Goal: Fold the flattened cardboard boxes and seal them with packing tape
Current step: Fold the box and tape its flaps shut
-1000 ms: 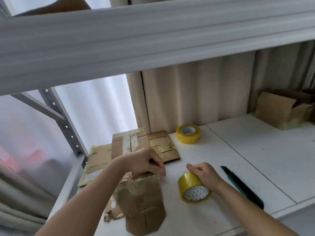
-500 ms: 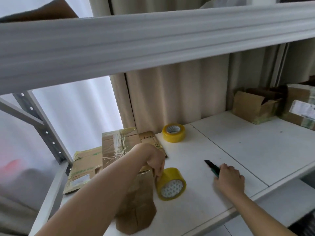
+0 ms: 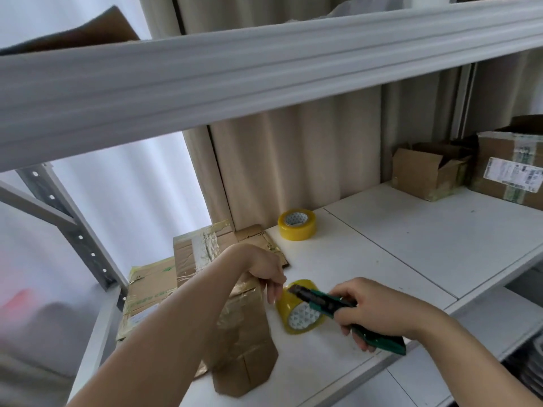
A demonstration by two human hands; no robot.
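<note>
Nearest to me, my right hand [image 3: 379, 311] has its fingers wrapped around a dark green utility knife [image 3: 338, 312], with the tip pointing at the yellow roll of packing tape [image 3: 302, 311] that stands on its edge on the white shelf board [image 3: 411, 248]. I judge that the knife is there to cut the tape free.

Just to the left, my left hand [image 3: 266, 270] rests on top of the upright folded brown cardboard box [image 3: 244, 342]. The fingers hang down at its right edge, close to the roll; I think they hold the tape end tight, but I cannot see it clearly. The box stands upright, so its top seam is easy to reach.

Behind it lie flattened brown cardboard boxes [image 3: 152, 286], waiting. Farther back sit a second yellow tape roll [image 3: 297, 224] and an open cardboard box [image 3: 426, 174].
</note>
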